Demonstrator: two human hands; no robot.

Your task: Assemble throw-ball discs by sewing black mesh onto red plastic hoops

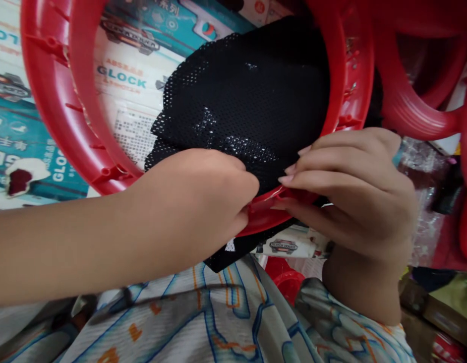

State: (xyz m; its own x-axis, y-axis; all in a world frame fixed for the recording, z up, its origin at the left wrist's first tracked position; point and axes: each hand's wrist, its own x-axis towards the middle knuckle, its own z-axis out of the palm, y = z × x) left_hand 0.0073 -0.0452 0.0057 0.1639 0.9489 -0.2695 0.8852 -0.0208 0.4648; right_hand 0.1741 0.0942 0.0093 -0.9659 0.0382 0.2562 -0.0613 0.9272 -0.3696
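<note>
A red plastic ring (44,85), with a ribbed channel on its upper side, lies in front of me. Thin pale wire (272,194) runs along the channel, and small bits show in it on the right. Black mesh fabric (252,96) fills much of the ring's opening and passes under its near edge. At the near rim my left hand (203,196) is closed in a fist around the ring, its fingertips hidden. Just to the right, my right hand (358,186) pinches at the channel, thumb and fingertips at the wire.
Printed cardboard boxes (123,75) lie beneath the ring, one with a torn hole (21,179) at the left. More red plastic rings (418,111) are piled at the right, near clear plastic wrapping (426,166). A red container (284,277) sits below, close to my patterned clothing.
</note>
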